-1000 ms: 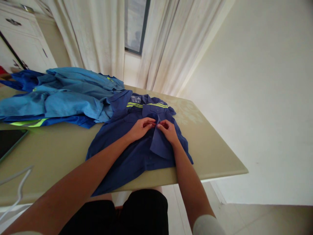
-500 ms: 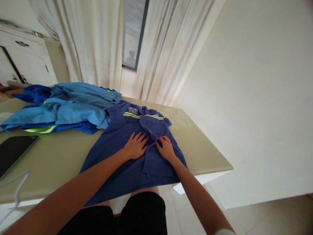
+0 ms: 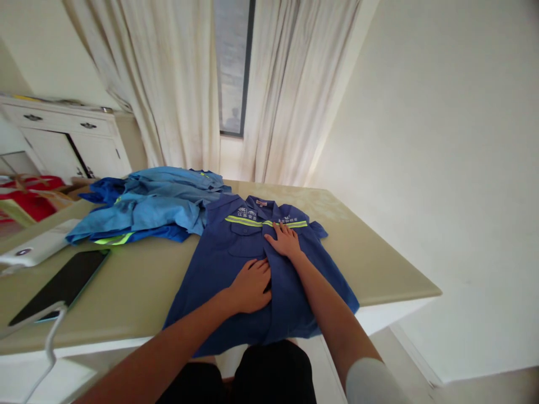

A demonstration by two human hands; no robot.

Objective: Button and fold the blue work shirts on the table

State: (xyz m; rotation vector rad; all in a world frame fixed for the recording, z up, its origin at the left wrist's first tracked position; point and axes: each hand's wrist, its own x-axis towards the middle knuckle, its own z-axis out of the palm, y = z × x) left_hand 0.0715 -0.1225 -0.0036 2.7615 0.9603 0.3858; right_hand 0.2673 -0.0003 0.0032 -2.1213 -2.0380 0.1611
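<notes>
A dark blue short-sleeved work shirt (image 3: 214, 269) lies front side up, its collar pointing away from me and its hem over the table's near edge. Yellow-green reflective stripes and white lettering cross its chest. My left hand (image 3: 251, 286) rests open on the middle of the shirt, beside the front opening, thumb apart from the fingers. Higher up, my right hand (image 3: 285, 241) lies open on the front edge, its fingertips at the reflective stripe. Neither hand is lifting any cloth. The fabric under both palms is hidden.
Left of the shirt is a heap of light and dark blue clothes (image 3: 164, 196). A black phone (image 3: 63, 283), a white device (image 3: 40, 247) and a white cable (image 3: 51, 342) are on the left of the table (image 3: 379, 264). Curtains (image 3: 181, 84) hang behind, near a white cabinet (image 3: 63, 134).
The right front panel, folded and rumpled before, now lies flat. My right hand has let go of its edge and slid up to the chest stripe. The view has shifted.
</notes>
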